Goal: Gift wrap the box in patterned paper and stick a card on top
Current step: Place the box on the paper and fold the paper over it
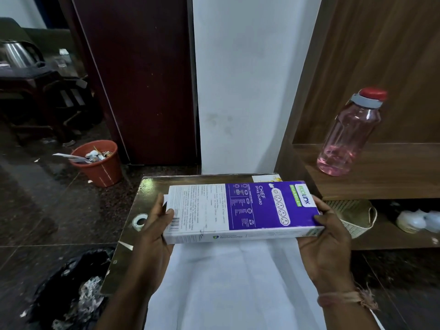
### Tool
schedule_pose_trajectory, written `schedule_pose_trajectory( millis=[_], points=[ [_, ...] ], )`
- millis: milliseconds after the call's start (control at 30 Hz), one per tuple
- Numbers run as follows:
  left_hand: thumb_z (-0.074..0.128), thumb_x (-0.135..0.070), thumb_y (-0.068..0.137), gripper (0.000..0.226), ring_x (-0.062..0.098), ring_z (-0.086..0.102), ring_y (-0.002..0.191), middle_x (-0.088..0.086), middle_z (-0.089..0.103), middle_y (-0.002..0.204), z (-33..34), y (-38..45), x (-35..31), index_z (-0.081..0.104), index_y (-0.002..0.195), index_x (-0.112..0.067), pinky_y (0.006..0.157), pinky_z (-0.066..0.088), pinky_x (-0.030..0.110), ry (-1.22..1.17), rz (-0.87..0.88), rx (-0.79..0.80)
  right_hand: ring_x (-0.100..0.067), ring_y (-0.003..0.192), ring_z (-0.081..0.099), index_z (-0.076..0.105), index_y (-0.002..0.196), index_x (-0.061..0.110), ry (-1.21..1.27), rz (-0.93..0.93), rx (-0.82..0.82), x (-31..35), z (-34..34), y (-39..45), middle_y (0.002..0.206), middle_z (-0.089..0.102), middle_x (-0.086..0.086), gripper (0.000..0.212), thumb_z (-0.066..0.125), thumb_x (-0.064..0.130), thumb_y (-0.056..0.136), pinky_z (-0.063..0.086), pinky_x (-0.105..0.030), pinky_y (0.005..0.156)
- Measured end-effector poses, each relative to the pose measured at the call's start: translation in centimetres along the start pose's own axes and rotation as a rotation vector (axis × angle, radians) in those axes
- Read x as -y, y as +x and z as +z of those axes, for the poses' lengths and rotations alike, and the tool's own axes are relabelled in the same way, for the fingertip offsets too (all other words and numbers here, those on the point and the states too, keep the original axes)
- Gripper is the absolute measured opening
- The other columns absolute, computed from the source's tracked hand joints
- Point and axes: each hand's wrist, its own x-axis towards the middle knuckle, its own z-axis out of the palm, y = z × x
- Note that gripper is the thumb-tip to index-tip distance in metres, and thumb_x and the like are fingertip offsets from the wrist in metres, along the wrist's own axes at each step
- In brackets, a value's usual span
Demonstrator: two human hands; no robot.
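Small glossy brown desk (152,184) against a white wall, dark wooden door to the left, dark speckled stone floor. White sheet of paper (228,282) is spread over the near part of the desk — only its plain side shows, so I can't tell the pattern. Roll of clear tape (140,221) sits on the desk's left edge, just beside the left hand. A yellow-and-white card corner (267,179) peeks out at the far right of the desk; the rest is hidden behind the box.

Purple-and-white spike guard box (242,208) is held level above the desk and over the far end of the paper. Left hand (154,234) grips the white barcode end, thumb curled over the top, fingers hidden beneath. Right hand (331,239) grips the purple end the same way, thumb tip on the top edge. Both grips clamped on the box. Whether the box touches the desk is hard to tell.

Surroundings: wooden shelf unit on the right with a pink water bottle (350,134) with a red cap, white woven basket (352,216) on the shelf below. Orange waste bin (100,165) full of scraps on the floor, black plastic bag (71,294) at lower left, steel kettle (16,53) at far left — dim, detail poor.
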Motion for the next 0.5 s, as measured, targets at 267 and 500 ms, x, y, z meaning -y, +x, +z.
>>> schedule_pose_trajectory(
  millis=[267,500],
  points=[
    [0.04,-0.001,0.1,0.047,0.021,0.069,0.116,0.001,0.073,0.125,0.8,-0.4,0.4,0.06,0.134,-0.026,0.094,0.052,0.045,0.146,-0.029,-0.018,-0.021,0.097,0.072,0.064,0.12,0.008,-0.272,-0.027,-0.183,-0.9,-1.7,0.7,0.104,0.076,-0.009,0.028,0.043,0.006,0.1,0.06,-0.031,0.072],
    [0.04,-0.006,0.104,0.042,0.024,0.062,0.126,-0.005,0.074,0.123,-0.4,0.5,2.2,0.067,0.126,-0.029,0.117,0.035,0.055,0.324,-0.145,-0.041,-0.013,0.093,0.069,0.067,0.108,0.02,-0.724,-0.117,-0.296,-1.9,-1.9,0.5,0.103,0.072,0.003,0.014,0.055,0.02,0.104,0.055,-0.032,0.076]
  ],
)
